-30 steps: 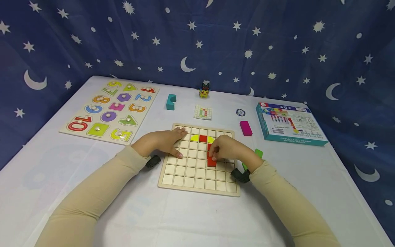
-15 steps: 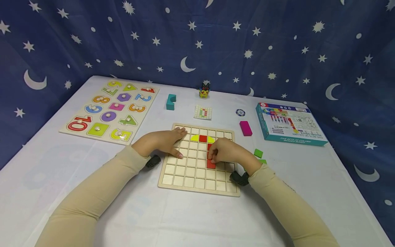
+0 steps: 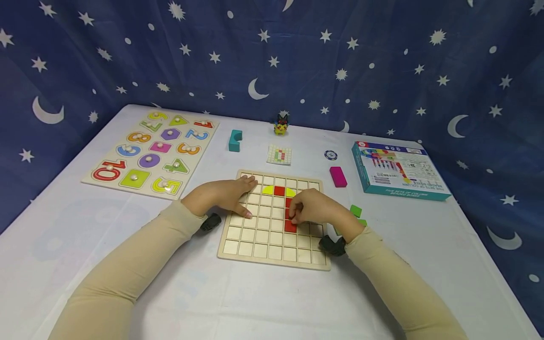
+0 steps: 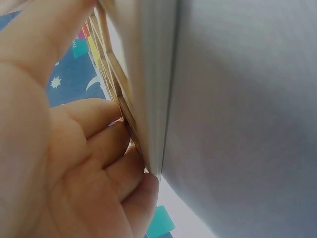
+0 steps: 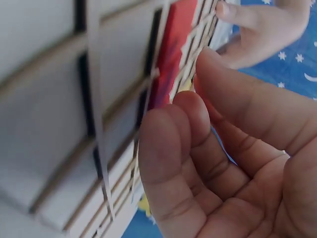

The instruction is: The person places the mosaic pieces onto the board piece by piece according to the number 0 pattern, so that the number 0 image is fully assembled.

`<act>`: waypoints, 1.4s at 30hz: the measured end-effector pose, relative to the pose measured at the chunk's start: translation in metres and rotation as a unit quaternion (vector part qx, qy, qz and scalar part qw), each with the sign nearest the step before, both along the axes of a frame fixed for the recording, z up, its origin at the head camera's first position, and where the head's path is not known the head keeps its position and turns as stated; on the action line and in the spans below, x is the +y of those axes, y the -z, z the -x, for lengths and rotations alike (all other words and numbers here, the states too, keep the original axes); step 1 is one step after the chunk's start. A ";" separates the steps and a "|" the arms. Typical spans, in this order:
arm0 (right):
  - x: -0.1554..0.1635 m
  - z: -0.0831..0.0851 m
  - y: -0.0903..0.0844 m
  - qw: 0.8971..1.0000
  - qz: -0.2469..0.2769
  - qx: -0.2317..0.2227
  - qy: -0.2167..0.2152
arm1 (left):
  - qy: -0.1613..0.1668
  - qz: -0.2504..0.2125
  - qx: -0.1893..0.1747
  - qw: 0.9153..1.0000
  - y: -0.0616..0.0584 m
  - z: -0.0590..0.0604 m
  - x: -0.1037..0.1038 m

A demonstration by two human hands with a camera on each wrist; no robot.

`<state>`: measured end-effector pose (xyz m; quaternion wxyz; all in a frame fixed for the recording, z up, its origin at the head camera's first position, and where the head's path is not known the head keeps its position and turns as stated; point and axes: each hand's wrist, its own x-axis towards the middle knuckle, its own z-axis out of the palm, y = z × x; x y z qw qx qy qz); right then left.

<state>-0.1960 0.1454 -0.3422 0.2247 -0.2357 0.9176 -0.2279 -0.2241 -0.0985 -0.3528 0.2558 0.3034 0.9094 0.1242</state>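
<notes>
A wooden grid board (image 3: 268, 250) lies on the white table. My left hand (image 3: 223, 196) rests on its left side with fingers spread; in the left wrist view the fingertips (image 4: 143, 191) lie along the board's edge. In the grid are a red square tile (image 3: 279, 191) with a yellow curved piece (image 3: 268, 190) beside it, and a column of red tiles below to the right. My right hand (image 3: 314, 208) bends its fingers over that column, touching around the lowest red tile (image 3: 291, 227). Thumb and fingers (image 5: 161, 144) stand apart with nothing seen between them.
Green tiles (image 3: 356, 211) lie by my right wrist. Behind the board are a small pattern card (image 3: 279, 155), a toy figure (image 3: 281, 125), a teal block (image 3: 235, 140), a chip (image 3: 330, 155) and a magenta block (image 3: 338, 177). A number puzzle (image 3: 140, 153) lies left, a box (image 3: 401, 170) right.
The lowest red tile has shifted slightly left and now sits flat in its grid cell. My right hand has moved a little, uncovering more of the green tiles. My left hand stays put.
</notes>
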 end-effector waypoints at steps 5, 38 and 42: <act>0.017 0.001 -0.007 1.000 0.004 0.006 0.015 | 0.000 0.001 -0.002 1.000 0.001 0.000 0.001; 0.143 -0.029 0.000 0.990 -0.063 -0.041 0.116 | -0.002 0.007 -0.007 1.000 0.002 0.004 0.003; 0.148 -0.034 0.006 0.991 -0.054 -0.040 0.118 | -0.005 0.006 -0.006 1.000 0.002 0.003 0.002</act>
